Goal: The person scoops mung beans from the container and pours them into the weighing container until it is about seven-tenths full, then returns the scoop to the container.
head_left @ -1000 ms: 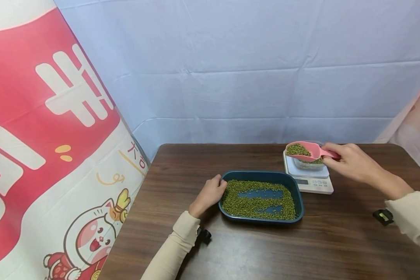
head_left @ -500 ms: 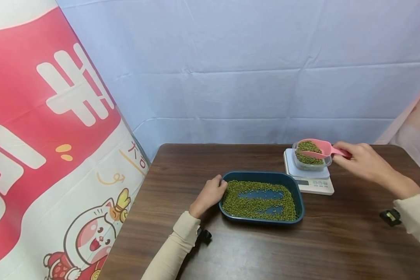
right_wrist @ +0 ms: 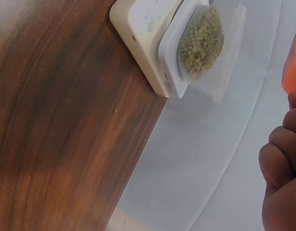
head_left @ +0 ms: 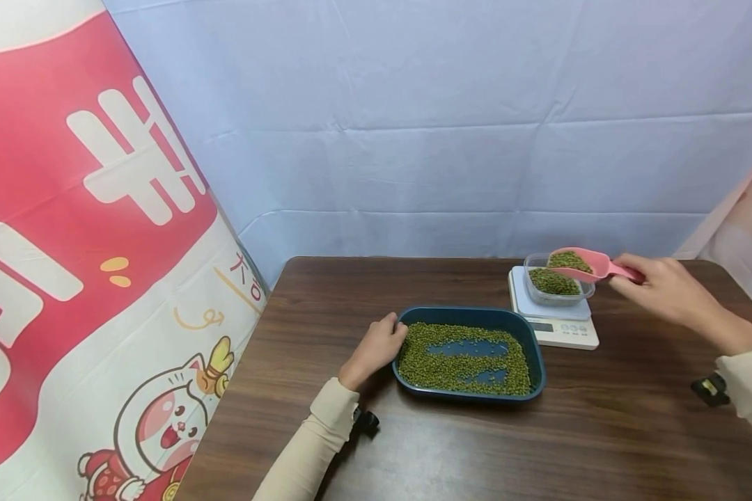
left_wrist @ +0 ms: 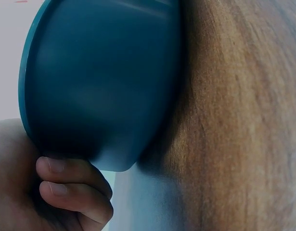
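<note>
My right hand (head_left: 661, 289) grips the handle of a pink scoop (head_left: 598, 264), which holds a heap of green mung beans (head_left: 570, 261). The scoop hangs above the right part of a clear plastic tub (head_left: 554, 299), and more beans lie in that tub. Under the tub stands a white kitchen scale (head_left: 567, 334). In the right wrist view the curled fingers (right_wrist: 282, 144) show beside the scoop's pink edge (right_wrist: 294, 67). With curled fingers, my left hand (head_left: 376, 348) holds the left rim of a dark blue tray (head_left: 470, 396), where beans are spread unevenly.
The brown wooden table (head_left: 326, 292) carries everything. Behind its far edge hangs a pale cloth (head_left: 413, 139), and a red and white printed banner (head_left: 113, 243) hangs on the left. Stray specks lie on the wood near the scale in the right wrist view.
My right hand has moved to the right with the loaded scoop, uncovering more of the clear tub and its beans. The left hand and the tray stay in place.
</note>
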A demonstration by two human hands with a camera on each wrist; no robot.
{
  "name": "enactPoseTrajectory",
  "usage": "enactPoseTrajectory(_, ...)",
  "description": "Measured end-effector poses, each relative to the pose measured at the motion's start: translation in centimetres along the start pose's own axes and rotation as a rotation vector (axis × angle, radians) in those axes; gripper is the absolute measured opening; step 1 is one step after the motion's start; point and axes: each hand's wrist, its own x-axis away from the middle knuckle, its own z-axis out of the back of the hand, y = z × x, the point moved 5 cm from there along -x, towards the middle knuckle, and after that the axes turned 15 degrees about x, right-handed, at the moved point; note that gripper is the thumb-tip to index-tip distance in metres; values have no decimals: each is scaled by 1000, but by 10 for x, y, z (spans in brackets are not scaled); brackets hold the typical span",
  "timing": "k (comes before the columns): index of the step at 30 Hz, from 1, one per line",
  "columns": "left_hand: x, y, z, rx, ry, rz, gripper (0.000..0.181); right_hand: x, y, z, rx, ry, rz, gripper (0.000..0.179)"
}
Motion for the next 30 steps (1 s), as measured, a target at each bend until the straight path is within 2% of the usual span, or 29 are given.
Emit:
enactPoseTrajectory(14, -1, -1, 0, 9, -7, 6, 27, 5, 15, -7, 90, -92, -54, 12)
enactPoseTrajectory(30, -1, -1, -1, 14, -13, 16, 28, 4, 21, -13, 158, -235, -97, 32)
